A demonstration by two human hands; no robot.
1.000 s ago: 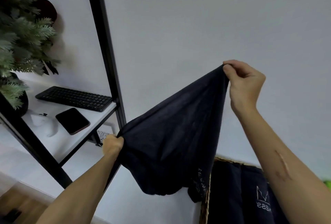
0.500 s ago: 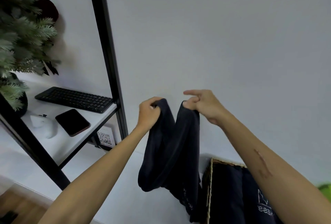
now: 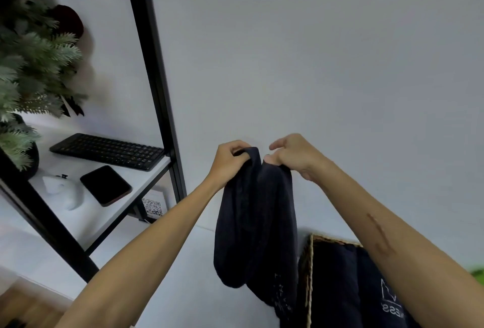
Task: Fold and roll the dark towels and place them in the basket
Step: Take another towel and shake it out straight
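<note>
Plain white wall behind. Left hand and right hand both pinch the dark towel up top, nearly touching; it hangs long toward 6 o'clock, basket at 5 o'clock, nearer the right.

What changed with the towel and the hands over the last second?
Both hands came together: the left hand rose and the right hand dropped, folding the spread dark towel in half so it hangs doubled. Both still grip its top corners. Basket, keyboard and phone unchanged.
</note>
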